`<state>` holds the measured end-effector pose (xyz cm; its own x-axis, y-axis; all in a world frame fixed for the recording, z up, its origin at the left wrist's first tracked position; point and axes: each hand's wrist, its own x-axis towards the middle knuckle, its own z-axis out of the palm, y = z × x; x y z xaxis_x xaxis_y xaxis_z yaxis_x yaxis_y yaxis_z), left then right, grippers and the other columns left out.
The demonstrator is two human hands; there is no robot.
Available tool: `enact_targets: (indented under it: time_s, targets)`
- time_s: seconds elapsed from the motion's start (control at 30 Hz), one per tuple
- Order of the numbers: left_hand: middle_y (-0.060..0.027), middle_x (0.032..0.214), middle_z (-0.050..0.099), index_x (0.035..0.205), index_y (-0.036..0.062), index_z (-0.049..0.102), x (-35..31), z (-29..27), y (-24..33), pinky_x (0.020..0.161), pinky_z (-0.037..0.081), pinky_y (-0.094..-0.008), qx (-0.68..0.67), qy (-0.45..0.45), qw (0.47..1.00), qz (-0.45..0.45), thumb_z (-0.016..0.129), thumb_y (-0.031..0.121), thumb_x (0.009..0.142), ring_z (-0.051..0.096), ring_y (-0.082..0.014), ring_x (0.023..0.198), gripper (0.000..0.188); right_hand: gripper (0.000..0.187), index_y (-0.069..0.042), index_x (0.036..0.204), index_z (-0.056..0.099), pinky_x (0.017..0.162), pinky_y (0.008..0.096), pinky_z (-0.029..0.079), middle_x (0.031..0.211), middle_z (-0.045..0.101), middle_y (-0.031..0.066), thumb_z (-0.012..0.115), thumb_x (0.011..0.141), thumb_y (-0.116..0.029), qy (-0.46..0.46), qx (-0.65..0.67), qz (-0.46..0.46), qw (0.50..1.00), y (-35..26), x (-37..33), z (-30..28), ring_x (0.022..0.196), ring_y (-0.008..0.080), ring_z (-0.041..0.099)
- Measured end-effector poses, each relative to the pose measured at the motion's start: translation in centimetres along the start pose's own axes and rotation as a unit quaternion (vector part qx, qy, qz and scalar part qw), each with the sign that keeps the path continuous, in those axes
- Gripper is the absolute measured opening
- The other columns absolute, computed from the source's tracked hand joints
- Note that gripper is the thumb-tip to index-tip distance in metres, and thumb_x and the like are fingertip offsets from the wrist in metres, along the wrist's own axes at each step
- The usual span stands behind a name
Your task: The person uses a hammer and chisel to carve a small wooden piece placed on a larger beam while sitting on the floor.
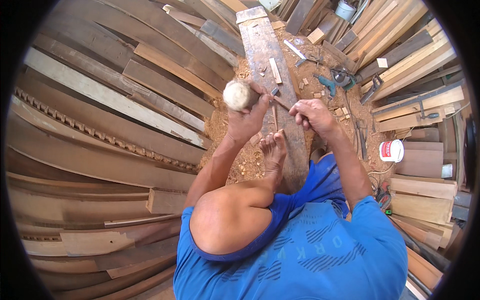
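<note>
Pale rounded block (237, 95) over the bench plank (296, 161), my left hand (248, 117) clamped on it; right hand (316, 116) pinching thin dark stick (281, 103); wood chips (240, 176) suggest some cutting done, remainder can't tell

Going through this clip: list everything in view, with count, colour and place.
boards: many, brown and pale, both sides
long plank: one, weathered brown, centre
wood strip: one, pale, on the plank
wood shavings: uncountable, tan, floor
power tool: at least one, teal, floor right of the plank
tub: one, white with red label, right
bucket: one, whitish, top right
round-ended object: one, pale end, left hand
thin stick-like piece: one, brown, right hand
shirt: one, blue, bottom
shorts: one pair, blue, above the shirt
foot: one clear, bare, on the plank
hands: two, bare, centre
</note>
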<state>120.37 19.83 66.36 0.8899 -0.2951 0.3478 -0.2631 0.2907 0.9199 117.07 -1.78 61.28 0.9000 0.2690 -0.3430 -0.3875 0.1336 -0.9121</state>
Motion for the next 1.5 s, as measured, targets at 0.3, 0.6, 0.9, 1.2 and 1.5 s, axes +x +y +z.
enact_targets:
  time_s: [0.3, 0.6, 0.9, 1.2, 1.5]
  targets:
    - [-0.0013, 0.087, 0.059, 0.092, 0.0052, 0.053, -1.5, 1.2, -2.2, 0.067, 0.05, -0.0256, 0.062, -0.021, 0.994, -0.091, 0.061, -0.004, 0.086, 0.058, -0.0092, 0.078, 0.013, 0.026, -0.001, 0.098, 0.064, 0.052, 0.0181, 0.04, 0.069, 0.06, -0.001, 0.051, 0.096, -0.023, 0.148, -0.002, -0.149, 0.978, -1.4, -0.7, -0.9, 0.056, 0.0035, 0.048]
    - [0.0001, 0.088, 0.057, 0.104, 0.0041, 0.056, -1.0, 1.6, -1.0, 0.069, 0.046, -0.0242, -0.01, 0.026, 0.993, -0.118, 0.066, -0.001, 0.082, 0.054, -0.0089, 0.077, 0.024, 0.023, -0.001, 0.099, 0.065, 0.052, 0.0185, 0.041, 0.068, 0.06, -0.0009, 0.052, 0.097, -0.019, 0.15, -0.042, -0.149, 0.976, -0.5, -0.7, 0.2, 0.057, 0.0025, 0.05]
    - [-0.0032, 0.083, 0.057, 0.09, 0.0059, 0.047, -0.4, 1.4, -0.1, 0.065, 0.051, -0.0258, 0.13, -0.015, 0.991, -0.032, 0.069, 0.001, 0.085, 0.057, -0.01, 0.073, 0.023, 0.022, 0.0, 0.099, 0.065, 0.053, 0.019, 0.041, 0.068, 0.06, -0.0004, 0.051, 0.097, -0.018, 0.155, -0.062, -0.16, 0.973, -1.4, -1.5, 0.6, 0.058, 0.0029, 0.051]
    - [-0.002, 0.076, 0.06, 0.088, 0.0043, 0.055, -1.4, 1.8, -1.2, 0.06, 0.047, -0.024, 0.193, 0.008, 0.981, 0.017, 0.072, 0.008, 0.084, 0.057, -0.0081, 0.068, 0.018, 0.023, 0.0, 0.1, 0.064, 0.055, 0.0197, 0.041, 0.069, 0.059, -0.0007, 0.05, 0.097, -0.018, 0.156, -0.054, -0.182, 0.969, -2.1, -1.9, 0.7, 0.059, 0.0035, 0.049]
    - [-0.0018, 0.075, 0.059, 0.086, 0.0041, 0.056, -1.2, 2.2, -0.2, 0.061, 0.047, -0.0254, 0.22, 0.022, 0.975, -0.013, 0.071, 0.009, 0.085, 0.055, -0.0087, 0.068, 0.016, 0.023, -0.001, 0.1, 0.064, 0.055, 0.0195, 0.04, 0.069, 0.058, -0.0015, 0.051, 0.097, -0.019, 0.162, -0.066, -0.188, 0.967, -2.0, -1.6, 0.5, 0.059, 0.0035, 0.048]
